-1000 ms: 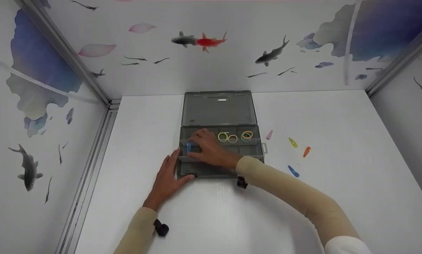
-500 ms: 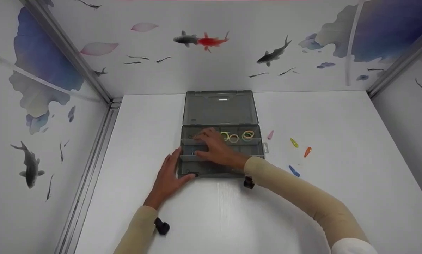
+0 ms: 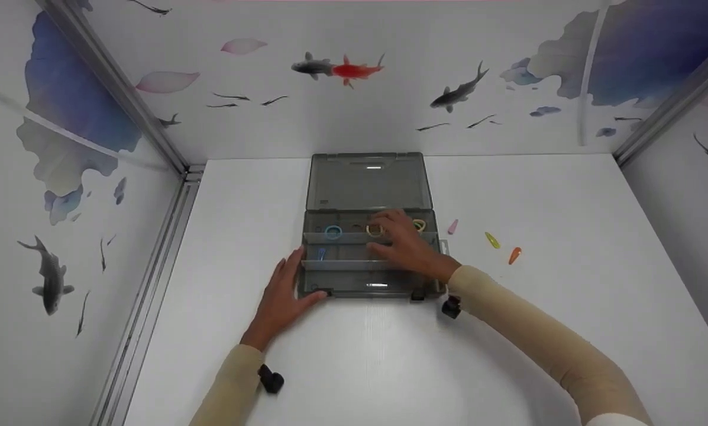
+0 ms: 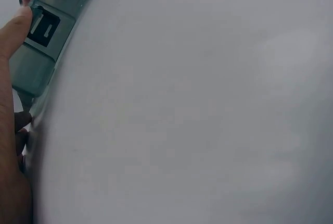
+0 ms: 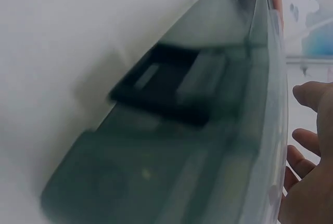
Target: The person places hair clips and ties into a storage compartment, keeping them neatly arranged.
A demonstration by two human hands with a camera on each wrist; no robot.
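A grey see-through compartment box (image 3: 354, 284) lies on the table with its lid (image 3: 368, 180) folded back. My left hand (image 3: 280, 302) steadies its left front corner, fingers straight along the side and thumb on the front edge. In the left wrist view the thumb touches beside a dark latch (image 4: 44, 26). My right hand (image 3: 404, 242) hovers over the right part of the box, fingers loosely spread, nothing visible in it. A blue hair clip (image 3: 321, 254) lies in the middle row at the left. Behind it is a blue ring (image 3: 333, 232); yellowish rings (image 3: 419, 225) are partly hidden by the right hand.
Right of the box, a pink hair clip (image 3: 453, 226), a yellow hair clip (image 3: 492, 239) and an orange hair clip (image 3: 514, 255) lie on the white table (image 3: 555, 207). Patterned wall panels (image 3: 389, 118) enclose the table.
My right hand has moved right across the box, uncovering the blue ring and the blue clip inside. The loose blue clip on the table is now hidden by the right sleeve. The left hand stays put.
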